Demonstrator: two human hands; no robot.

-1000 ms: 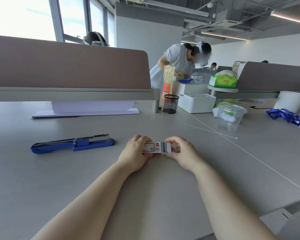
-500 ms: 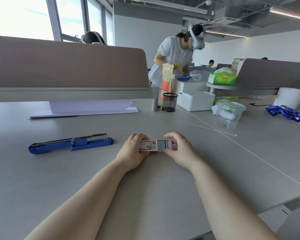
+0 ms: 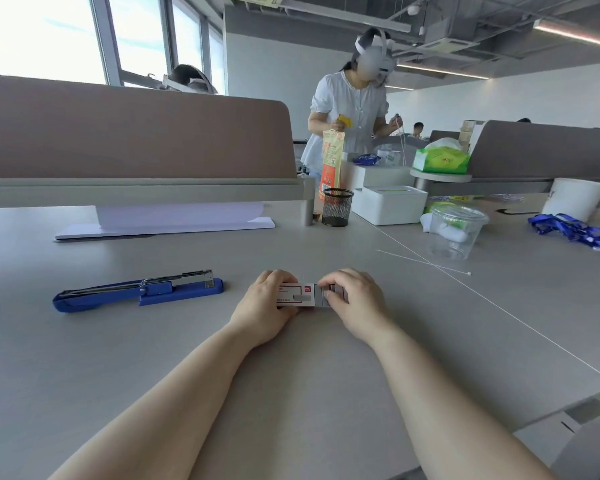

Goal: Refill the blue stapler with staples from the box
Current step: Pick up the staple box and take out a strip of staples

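A small white and red staple box (image 3: 300,295) lies on the grey desk (image 3: 291,393) in front of me. My left hand (image 3: 264,306) grips its left end. My right hand (image 3: 355,301) pinches the grey inner tray with staples (image 3: 336,294) that sticks out of the box's right end. The blue stapler (image 3: 139,292) lies to the left of my hands, swung open flat with its metal staple channel facing up. Neither hand touches it.
A stack of white paper (image 3: 174,223) lies against the brown partition (image 3: 136,133). Behind my hands stand a black mesh cup (image 3: 336,206), a white box (image 3: 390,204) and a clear plastic cup (image 3: 454,232). Blue lanyards (image 3: 574,230) lie far right. A person stands beyond the desk.
My right hand has closed further over the grey tray at the box's right end. The camera view shifted slightly; the stapler has not moved.
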